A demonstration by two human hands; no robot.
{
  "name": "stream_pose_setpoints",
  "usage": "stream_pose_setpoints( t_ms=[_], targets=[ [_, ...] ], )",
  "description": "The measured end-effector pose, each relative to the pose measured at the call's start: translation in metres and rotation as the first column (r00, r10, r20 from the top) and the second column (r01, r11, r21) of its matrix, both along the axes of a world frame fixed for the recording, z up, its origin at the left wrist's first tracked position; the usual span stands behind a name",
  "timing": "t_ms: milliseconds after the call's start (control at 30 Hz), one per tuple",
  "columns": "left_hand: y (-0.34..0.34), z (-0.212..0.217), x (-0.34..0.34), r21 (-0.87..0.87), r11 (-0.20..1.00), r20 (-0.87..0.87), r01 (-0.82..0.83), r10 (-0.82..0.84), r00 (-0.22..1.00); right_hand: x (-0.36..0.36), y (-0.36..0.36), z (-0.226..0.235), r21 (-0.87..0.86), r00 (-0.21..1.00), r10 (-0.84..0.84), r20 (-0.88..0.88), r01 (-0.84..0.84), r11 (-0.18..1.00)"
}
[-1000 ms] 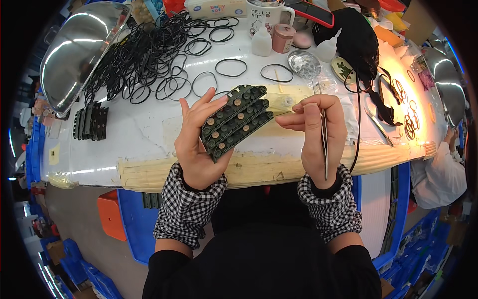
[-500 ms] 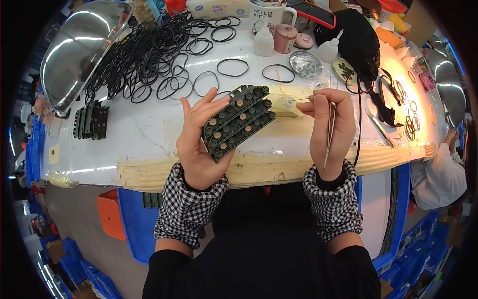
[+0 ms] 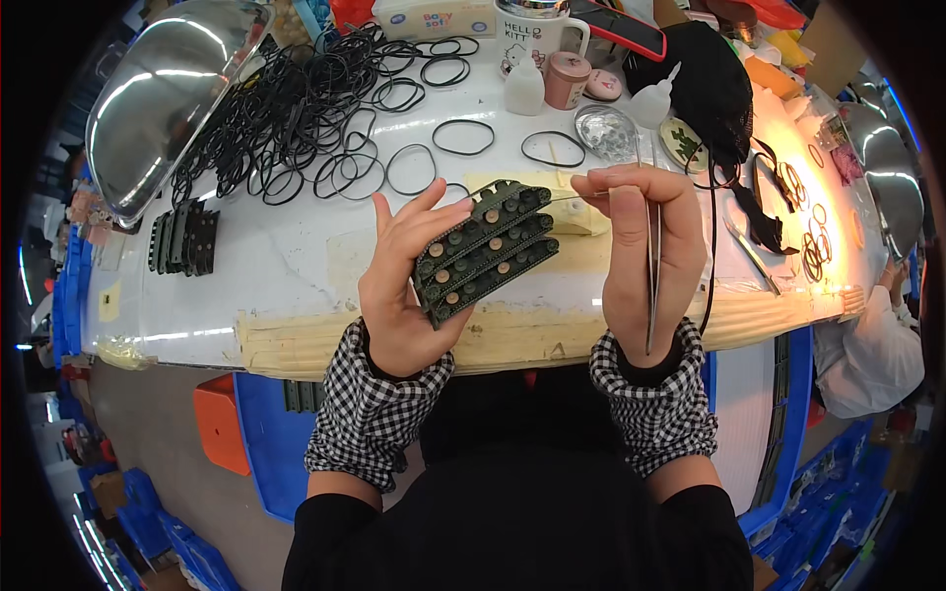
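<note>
My left hand (image 3: pixel 394 295) grips a fanned stack of dark green model tank track pieces (image 3: pixel 489 248), tilted up to the right. Rows of round wheels line them, some with tan centres. The thumb is mostly behind the stack; the fingers lie along its upper left side. My right hand (image 3: pixel 645 246) pinches a thin needle-like rod (image 3: pixel 572 199) between thumb and forefinger. Its tip points left, at the upper right end of the stack; whether it touches I cannot tell. A pair of metal tweezers (image 3: pixel 653 295) also rests in the right hand, lying along the palm.
Behind the hands, yellow tape covers a small block (image 3: pixel 581 219). Black rubber bands (image 3: pixel 256 118) lie heaped at the back left, near more green pieces (image 3: pixel 184 239) and a metal lamp shade (image 3: pixel 163 94). A mug (image 3: pixel 532 44), squeeze bottles (image 3: pixel 652 102) and a craft knife (image 3: pixel 752 254) are also there.
The green stack in my left hand has shifted slightly right. My right hand has moved a little left, bringing the rod's tip from the yellow block to the stack's end.
</note>
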State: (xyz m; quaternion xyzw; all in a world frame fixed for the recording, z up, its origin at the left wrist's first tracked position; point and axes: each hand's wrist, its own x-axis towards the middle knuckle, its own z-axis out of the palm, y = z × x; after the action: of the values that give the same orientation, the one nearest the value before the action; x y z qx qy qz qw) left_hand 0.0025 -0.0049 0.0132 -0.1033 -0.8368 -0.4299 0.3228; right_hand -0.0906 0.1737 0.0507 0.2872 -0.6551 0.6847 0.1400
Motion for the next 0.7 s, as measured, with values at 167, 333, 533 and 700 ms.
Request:
stream_pose_setpoints(
  t_ms=[167, 333, 533, 700],
  targets=[
    [0.0006, -0.0009, -0.0010, 0.037, 0.999, 0.011, 0.016, -0.017, 1.000, 0.0012, -0.0072, 0.0018, -0.156, 0.962, 0.162, 0.219, -0.130, 0.979],
    [-0.0004, -0.0008, 0.0003, 0.018, 1.000, 0.007, 0.017, -0.017, 1.000, 0.0017, -0.0085, 0.0026, -0.139, 0.967, 0.158, 0.200, -0.131, 0.982],
    [-0.0004, 0.0010, 0.0007, 0.006, 1.000, 0.014, 0.014, -0.015, 1.000, 0.0002, -0.0099, 0.0003, -0.122, 0.978, 0.139, 0.155, -0.120, 0.985],
    [-0.0008, 0.0002, 0.0006, 0.011, 1.000, 0.004, 0.012, -0.012, 1.000, -0.0004, -0.0069, 0.0036, -0.147, 0.975, 0.073, 0.208, -0.043, 0.988]
  ],
)
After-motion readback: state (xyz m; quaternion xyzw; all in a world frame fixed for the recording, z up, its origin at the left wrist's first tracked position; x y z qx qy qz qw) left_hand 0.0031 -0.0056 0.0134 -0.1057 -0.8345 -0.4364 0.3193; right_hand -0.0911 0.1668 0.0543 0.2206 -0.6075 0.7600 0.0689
